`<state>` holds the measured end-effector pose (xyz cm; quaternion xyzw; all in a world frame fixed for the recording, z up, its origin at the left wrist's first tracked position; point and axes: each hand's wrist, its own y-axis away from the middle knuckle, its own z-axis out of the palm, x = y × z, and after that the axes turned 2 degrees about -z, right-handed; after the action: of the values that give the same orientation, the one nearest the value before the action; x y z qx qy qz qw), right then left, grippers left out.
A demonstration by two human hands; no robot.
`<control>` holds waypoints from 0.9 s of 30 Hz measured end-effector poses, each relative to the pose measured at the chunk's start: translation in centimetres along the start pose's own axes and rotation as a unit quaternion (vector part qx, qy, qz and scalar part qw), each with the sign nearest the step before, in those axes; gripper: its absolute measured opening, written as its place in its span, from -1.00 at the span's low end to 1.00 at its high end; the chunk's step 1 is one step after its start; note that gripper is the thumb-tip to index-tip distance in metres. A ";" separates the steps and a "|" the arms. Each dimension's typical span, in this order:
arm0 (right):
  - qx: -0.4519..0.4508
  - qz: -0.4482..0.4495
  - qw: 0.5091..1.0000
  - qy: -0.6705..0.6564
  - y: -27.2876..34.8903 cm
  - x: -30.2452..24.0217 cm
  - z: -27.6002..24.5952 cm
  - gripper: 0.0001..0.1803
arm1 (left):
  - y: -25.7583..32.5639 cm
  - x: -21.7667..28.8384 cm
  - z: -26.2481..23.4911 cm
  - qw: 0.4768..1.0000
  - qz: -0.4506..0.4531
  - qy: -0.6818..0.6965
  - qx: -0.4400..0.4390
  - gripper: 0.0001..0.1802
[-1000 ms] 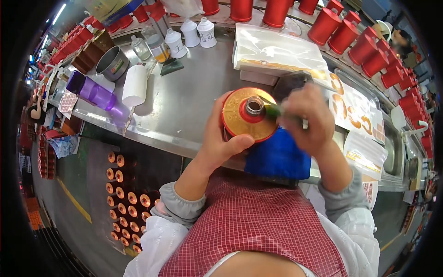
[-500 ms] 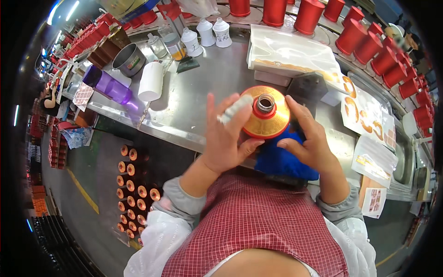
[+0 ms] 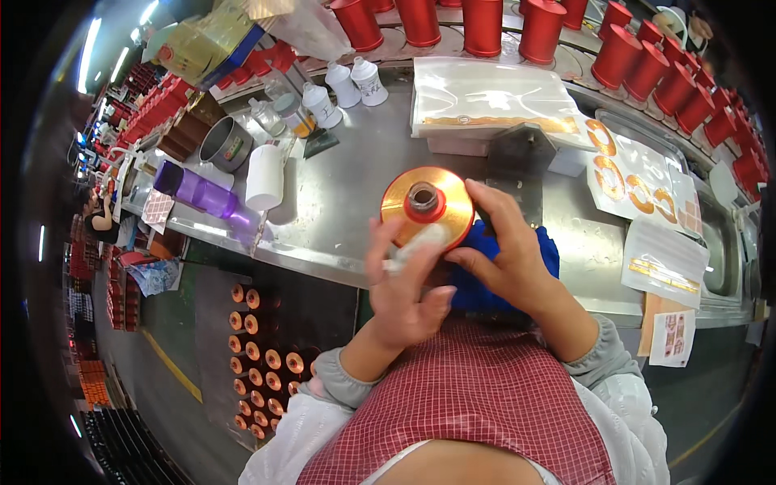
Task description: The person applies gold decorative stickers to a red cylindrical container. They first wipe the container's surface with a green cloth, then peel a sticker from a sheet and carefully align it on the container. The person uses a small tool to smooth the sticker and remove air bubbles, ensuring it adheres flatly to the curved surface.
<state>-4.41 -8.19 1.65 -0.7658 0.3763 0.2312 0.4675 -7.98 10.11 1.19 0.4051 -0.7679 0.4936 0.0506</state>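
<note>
A red bottle with a shiny gold, disc-like shoulder [image 3: 402, 199] stands before me, its open glass neck [image 3: 423, 198] facing up. My right hand [image 3: 517, 263] grips it from the right, thumb at the near edge and fingers along the far right rim. On the near left is my left hand [image 3: 400, 311], its fingers spread and slightly blurred. A white covering [image 3: 428, 238] wraps one of its fingers, which lies over the gold edge. Blue cloth [image 3: 548, 252] lies beneath and beside my right hand. The bottle's lower body is hidden.
A sheet stack [image 3: 493, 93] and gold curved labels [image 3: 634, 190] lie to the right. Leftward are a purple bottle [image 3: 194, 190], a white roll [image 3: 264, 178], a metal pot [image 3: 226, 144] and white bottles [image 3: 369, 81]. Red bottles [image 3: 485, 28] line a conveyor; gold-topped ones [image 3: 273, 358] stand below left.
The bottle has shifted left and slightly nearer in the view, tilting a little. My left hand has moved down to its near edge. My right hand stays on it.
</note>
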 end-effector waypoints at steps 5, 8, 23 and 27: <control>0.010 -0.023 1.000 0.005 -0.1 0.1 0.0 -0.14 | -1.1 -3.5 -0.1 0.991 -0.039 0.092 0.090 -0.23; 0.008 -0.022 1.000 0.007 0.0 0.1 0.1 -0.15 | -4.8 -5.5 -1.7 0.995 -0.024 0.094 -0.036 -0.14; 0.047 0.238 0.944 -0.223 -4.6 -1.5 -5.5 -0.57 | -3.9 -5.6 0.1 0.906 -0.144 0.386 -0.094 0.29; -0.004 0.078 0.994 -0.073 -7.7 -0.4 -3.3 -0.70 | -3.3 -5.2 0.3 0.897 -0.182 0.388 -0.107 0.22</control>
<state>1.43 -8.89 7.60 -0.7173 0.3989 0.3233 0.4710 -2.16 12.28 0.94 0.3060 -0.6487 0.5084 0.4765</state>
